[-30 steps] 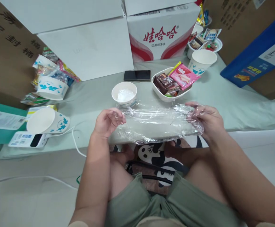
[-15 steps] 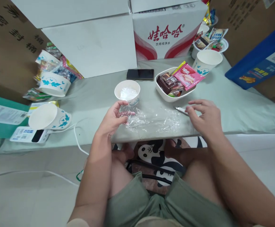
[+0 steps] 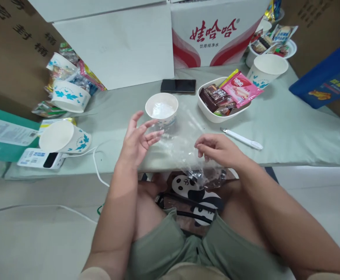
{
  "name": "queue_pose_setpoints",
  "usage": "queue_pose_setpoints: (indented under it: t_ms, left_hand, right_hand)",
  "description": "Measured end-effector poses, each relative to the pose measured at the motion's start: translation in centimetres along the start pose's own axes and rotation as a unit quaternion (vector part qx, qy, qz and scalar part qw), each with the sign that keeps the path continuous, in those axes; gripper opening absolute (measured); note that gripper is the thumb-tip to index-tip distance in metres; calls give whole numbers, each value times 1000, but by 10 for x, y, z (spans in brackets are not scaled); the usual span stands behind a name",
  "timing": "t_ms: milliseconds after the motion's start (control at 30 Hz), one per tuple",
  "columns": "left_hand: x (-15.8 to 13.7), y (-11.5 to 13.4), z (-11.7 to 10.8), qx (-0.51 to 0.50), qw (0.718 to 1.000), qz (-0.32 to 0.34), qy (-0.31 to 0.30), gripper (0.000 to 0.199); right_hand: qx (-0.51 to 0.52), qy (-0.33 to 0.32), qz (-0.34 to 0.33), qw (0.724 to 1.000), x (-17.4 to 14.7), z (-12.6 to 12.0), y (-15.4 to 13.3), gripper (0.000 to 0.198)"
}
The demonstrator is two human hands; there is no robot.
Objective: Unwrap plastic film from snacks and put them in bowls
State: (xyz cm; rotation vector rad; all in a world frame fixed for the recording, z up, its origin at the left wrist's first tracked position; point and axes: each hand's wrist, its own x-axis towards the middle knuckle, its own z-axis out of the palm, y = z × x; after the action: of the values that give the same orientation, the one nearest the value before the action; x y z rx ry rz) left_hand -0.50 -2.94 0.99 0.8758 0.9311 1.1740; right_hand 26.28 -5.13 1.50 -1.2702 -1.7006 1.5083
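My left hand (image 3: 140, 142) has its fingers spread, close to the front of a white paper bowl (image 3: 162, 107) with something clear and shiny inside. My right hand (image 3: 218, 149) is closed, fingertips pinched on a crumpled sheet of clear plastic film (image 3: 180, 146). The film stretches between the hands and droops over the table's front edge. Its left part lies near my left fingertips; whether they touch it I cannot tell. Beyond my right hand, a white-handled craft knife (image 3: 244, 140) rests on the table.
A white bowl (image 3: 206, 112) of wrapped snacks stands behind the knife. A black phone (image 3: 178, 86) lies before the white cartons (image 3: 137, 46). To the left, a paper cup (image 3: 82, 144) stands by a white power bank (image 3: 31, 158) with a cable. Another paper cup (image 3: 256, 77) stands at the right.
My right hand has left the craft knife on the table and moved left onto the film. The film has been lifted and pulled out. My left hand's fingers have spread from their earlier curl.
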Motion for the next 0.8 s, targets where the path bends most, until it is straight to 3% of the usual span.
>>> queue_pose_setpoints:
  t_ms: [100, 200, 267, 367, 467, 567, 700, 800]
  left_hand:
    - [-1, -21, 16, -32, 995, -79, -48, 72]
    - [-5, -41, 39, -12, 984, -135, -116, 88]
    - [-7, -47, 52, -4, 984, -142, -104, 86]
    - [-6, -46, 60, 46, 988, -146, -34, 62]
    - [-3, -36, 55, 122, 982, -144, 17, 31]
    - [-1, -26, 44, 137, 982, -130, 1, 22]
    - [-1, -19, 37, 57, 988, -132, -52, 40]
    - [-1, -20, 36, 46, 980, -146, -129, 62]
  right_hand:
    - [46, 95, -8, 994, -5, 2, 5, 33]
    - [10, 127, -17, 992, -6, 12, 7, 27]
    - [-78, 157, -32, 984, -7, 19, 8, 18]
    - [-171, 199, -39, 964, -8, 25, 7, 16]
    - [-87, 202, -11, 975, -8, 20, 6, 22]
    - [52, 176, 16, 983, -7, 10, 5, 30]
    - [141, 122, -23, 982, -8, 6, 6, 42]
    - [126, 115, -55, 984, -9, 9, 9, 31]
